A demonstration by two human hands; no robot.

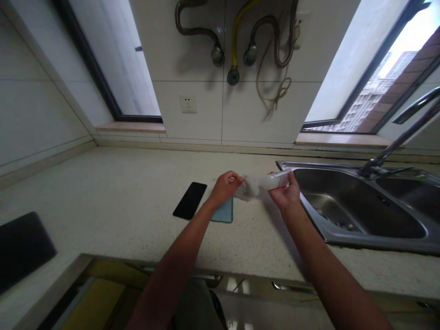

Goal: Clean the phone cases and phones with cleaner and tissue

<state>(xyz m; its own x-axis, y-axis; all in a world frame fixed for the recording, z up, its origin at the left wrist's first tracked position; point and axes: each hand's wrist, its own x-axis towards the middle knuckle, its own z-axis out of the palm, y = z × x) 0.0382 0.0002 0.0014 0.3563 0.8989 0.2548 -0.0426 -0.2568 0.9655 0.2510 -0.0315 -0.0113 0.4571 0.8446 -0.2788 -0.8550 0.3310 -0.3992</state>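
Above the countertop, both hands hold a crumpled, translucent white plastic wrapper [252,185]. My left hand [227,185] pinches its left end between thumb and fingers. At the other end, my right hand [287,190] is closed around a smoother, paler part; I cannot make out whether something lies inside. A black smartphone [190,200] lies flat to the left of my left hand. Partly hidden under my left wrist is a flat light-blue rectangle [223,211], like a phone case or phone back.
A double stainless steel sink [330,229] with a chrome faucet [385,158] is at the right. On the left, a dark flat panel [24,250] rests on the pale countertop [120,197]. Hoses and valves [233,75] hang on the tiled wall, above a socket [188,104].
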